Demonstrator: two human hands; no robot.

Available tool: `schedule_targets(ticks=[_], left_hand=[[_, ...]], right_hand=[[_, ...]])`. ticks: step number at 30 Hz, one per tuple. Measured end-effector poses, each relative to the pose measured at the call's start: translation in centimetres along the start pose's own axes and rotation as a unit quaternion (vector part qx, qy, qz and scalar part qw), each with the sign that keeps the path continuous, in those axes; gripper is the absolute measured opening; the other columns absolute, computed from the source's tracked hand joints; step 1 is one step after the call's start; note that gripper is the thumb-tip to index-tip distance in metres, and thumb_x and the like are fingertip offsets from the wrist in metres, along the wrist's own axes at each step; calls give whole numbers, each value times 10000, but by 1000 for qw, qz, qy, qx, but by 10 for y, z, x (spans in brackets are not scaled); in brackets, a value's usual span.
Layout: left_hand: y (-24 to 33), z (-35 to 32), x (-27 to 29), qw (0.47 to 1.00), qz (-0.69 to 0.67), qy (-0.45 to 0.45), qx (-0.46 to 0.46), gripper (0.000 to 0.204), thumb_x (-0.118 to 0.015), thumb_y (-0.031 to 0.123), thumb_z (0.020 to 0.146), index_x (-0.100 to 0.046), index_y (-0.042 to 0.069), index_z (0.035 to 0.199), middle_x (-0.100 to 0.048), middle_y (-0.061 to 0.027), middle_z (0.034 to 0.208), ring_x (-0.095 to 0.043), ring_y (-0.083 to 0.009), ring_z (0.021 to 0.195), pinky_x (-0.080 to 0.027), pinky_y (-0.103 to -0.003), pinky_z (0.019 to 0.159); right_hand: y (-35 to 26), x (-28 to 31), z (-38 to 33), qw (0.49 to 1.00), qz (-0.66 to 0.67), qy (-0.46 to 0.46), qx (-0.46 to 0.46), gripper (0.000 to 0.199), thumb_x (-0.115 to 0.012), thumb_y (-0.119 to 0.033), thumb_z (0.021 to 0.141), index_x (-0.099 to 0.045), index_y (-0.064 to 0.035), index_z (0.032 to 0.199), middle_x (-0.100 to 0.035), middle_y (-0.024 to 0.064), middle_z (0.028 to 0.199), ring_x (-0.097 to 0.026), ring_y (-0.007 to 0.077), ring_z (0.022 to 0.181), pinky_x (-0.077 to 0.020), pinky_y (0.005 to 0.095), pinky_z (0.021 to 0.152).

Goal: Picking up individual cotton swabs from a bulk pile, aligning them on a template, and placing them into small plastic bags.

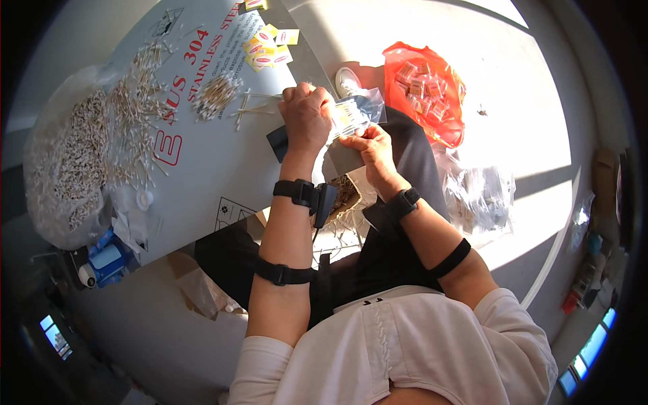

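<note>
Over the table's near right edge, a small clear plastic bag of cotton swabs [348, 117] lies between my two hands. My left hand [307, 113] is closed at the bag's left end, its fingertips mostly hidden behind the knuckles. With thumb and fingers, my right hand [372, 150] pinches the bag's lower right side. A few loose cotton swabs [251, 109] lie on the table just left of my left hand. Beyond them is a small heap of swabs [217, 94]. Small yellow and white cards [267, 48] are scattered farther up the table.
On the left of the grey table [223, 158] stand a large clear bag full of swabs [74, 158] and a spread-out swab pile [138, 101]. A blue package [108, 260] sits at its corner. An open red bag of small packs [424, 91] and clear plastic bags [479, 199] lie on the right.
</note>
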State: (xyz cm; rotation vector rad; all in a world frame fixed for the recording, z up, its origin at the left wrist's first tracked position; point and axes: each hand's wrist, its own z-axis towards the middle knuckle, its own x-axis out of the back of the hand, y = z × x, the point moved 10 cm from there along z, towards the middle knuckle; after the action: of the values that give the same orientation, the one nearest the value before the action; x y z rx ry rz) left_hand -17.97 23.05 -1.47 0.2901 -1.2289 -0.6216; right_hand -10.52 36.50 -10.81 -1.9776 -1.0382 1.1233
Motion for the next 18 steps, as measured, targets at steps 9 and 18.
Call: schedule_targets(ticks=[9,18], left_hand=[[-27,-52,9,799,-548,173,177,509,-465,278,1024,-360,-40,1407,-386,-187,1457,-340,-275,1381,-228,-408,1174],[-13,-46,4,801,-542,174,187,731,-381,486,1022,-191,-39,1494,-225,-262,1544,-238,-309,1447,-160,-420,1198]], right_hand=[[-12,19,20,990,135,46,-13,143,-741,-218,842,-658,-123,910,-590,-65,769,-466,32,625,-349,188,563],[-30,-15,41,997,35,-57,30,197,-687,-227,928,-680,-60,824,-602,-56,750,-499,36,636,-398,213,575]])
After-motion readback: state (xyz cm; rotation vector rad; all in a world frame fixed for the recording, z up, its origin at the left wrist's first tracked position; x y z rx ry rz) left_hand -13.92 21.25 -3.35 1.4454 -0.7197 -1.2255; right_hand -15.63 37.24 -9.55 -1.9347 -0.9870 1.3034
